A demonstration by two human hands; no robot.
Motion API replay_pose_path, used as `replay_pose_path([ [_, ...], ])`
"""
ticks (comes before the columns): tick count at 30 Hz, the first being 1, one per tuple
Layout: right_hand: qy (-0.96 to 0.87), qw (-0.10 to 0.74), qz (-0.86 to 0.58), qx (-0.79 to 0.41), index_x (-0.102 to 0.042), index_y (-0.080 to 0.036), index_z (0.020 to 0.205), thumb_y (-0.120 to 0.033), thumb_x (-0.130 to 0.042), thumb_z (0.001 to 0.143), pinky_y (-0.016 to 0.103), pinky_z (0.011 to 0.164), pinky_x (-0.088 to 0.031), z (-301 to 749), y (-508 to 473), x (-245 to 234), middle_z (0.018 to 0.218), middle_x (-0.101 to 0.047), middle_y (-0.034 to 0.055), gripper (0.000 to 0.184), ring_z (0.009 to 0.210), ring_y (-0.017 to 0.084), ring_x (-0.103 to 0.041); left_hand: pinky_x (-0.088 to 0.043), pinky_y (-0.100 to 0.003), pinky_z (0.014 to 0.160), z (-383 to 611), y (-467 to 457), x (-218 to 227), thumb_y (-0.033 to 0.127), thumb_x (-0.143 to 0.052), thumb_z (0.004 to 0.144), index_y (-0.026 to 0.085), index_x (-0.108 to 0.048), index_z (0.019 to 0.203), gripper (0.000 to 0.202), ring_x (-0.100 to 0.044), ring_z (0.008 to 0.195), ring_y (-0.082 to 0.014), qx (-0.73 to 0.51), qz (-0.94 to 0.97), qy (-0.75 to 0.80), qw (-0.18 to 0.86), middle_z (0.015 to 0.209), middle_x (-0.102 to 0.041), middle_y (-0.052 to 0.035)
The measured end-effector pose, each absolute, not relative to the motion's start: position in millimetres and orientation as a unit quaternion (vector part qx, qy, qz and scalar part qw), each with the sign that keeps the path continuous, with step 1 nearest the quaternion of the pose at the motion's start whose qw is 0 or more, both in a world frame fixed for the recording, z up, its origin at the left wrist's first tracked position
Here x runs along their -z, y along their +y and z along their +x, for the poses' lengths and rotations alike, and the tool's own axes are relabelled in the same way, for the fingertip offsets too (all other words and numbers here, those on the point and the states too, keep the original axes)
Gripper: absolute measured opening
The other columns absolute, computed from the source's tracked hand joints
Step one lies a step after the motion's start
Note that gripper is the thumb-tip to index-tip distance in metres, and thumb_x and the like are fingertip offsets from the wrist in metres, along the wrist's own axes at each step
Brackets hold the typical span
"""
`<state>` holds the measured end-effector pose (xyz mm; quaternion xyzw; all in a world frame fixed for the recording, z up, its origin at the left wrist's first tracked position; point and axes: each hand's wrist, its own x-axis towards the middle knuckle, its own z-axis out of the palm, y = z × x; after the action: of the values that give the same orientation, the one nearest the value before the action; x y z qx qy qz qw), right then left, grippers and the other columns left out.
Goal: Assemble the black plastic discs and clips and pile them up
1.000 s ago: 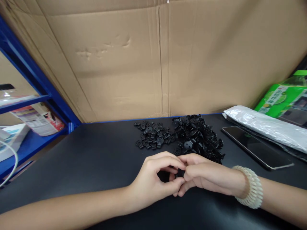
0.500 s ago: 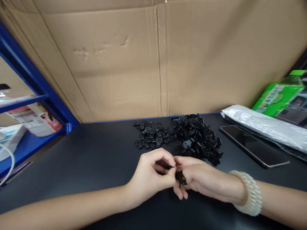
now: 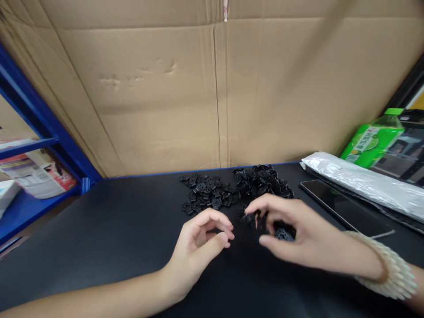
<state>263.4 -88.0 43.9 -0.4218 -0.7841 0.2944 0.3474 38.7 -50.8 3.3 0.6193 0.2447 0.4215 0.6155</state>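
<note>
My left hand (image 3: 195, 254) hovers over the near part of the black table, loosely curled, thumb close to the fingertips. Nothing shows between them. To its right, my right hand (image 3: 308, 236) has thumb and fingers apart at the near edge of a heap of black plastic parts (image 3: 261, 179). A round black disc with holes (image 3: 284, 234) shows between its thumb and fingers, apparently on the table. Blurred dark parts lie by the fingertips; whether they touch is unclear. Left of that heap is a second pile of small perforated black pieces (image 3: 208, 190).
A phone (image 3: 344, 207) lies right of the heap, beside a silvery plastic package (image 3: 361, 181). Behind the package leans a green bottle (image 3: 371, 141). A cardboard wall (image 3: 159, 101) stands at the back of the table (image 3: 115, 229). Blue shelving (image 3: 73, 150) borders the left side.
My hands have come apart. The right one has moved right to the heap and opened; the dark part that was between them no longer shows there. The camera view has shifted slightly.
</note>
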Motion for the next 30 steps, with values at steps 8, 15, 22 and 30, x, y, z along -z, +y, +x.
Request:
replay_pose_path([
  [8,-0.827,0.306,-0.468,0.05,-0.053,-0.023,0.123,-0.023,-0.061,0.083,0.048,0.108,-0.035,321.3,-50.4,-57.1,0.137,-0.048,0.0104,0.041,0.129,0.028,-0.043,-0.047,-0.025,0.064,36.8,-48.1,-2.5,0.017,-0.062,0.077,0.017,-0.065,0.086,0.009,-0.055,0.079,-0.017,-0.404,0.612,0.256,0.63,0.085,-0.059,-0.0047],
  [15,-0.832,0.322,-0.448,0.061,-0.055,-0.026,0.12,-0.019,-0.057,0.085,0.054,0.11,-0.03,313.4,-53.7,-53.4,0.139,-0.046,0.0086,0.036,0.135,0.031,-0.035,-0.046,-0.026,0.063,38.9,-54.1,-5.5,0.018,-0.058,0.08,0.017,-0.061,0.083,0.005,-0.055,0.072,-0.0153,-0.364,0.683,0.312,0.551,0.082,-0.059,-0.0036],
  [22,-0.797,0.445,-0.392,-0.118,-0.06,-0.022,0.086,-0.014,-0.047,0.093,0.03,0.064,-0.043,279.8,-87.1,-49.5,0.074,-0.055,0.0013,0.017,0.07,0.016,-0.054,-0.048,-0.028,0.063,31.6,-61.4,-7.4,0.007,-0.05,0.078,0.015,-0.06,0.095,0.021,-0.058,0.071,-0.0166,-0.283,0.899,0.247,0.223,0.084,-0.063,-0.0056],
  [30,-0.821,0.311,-0.366,-0.309,-0.051,-0.019,0.073,-0.023,-0.03,0.1,0.023,0.063,-0.04,234.3,-114.1,-24.1,0.065,-0.053,0.0003,0.034,0.064,0.012,-0.051,-0.054,-0.052,0.079,26.9,-45.7,-12.8,0.037,-0.054,0.087,0.004,-0.061,0.117,0.046,-0.055,0.105,-0.0387,-0.163,0.942,0.288,-0.057,0.122,-0.063,-0.0223],
])
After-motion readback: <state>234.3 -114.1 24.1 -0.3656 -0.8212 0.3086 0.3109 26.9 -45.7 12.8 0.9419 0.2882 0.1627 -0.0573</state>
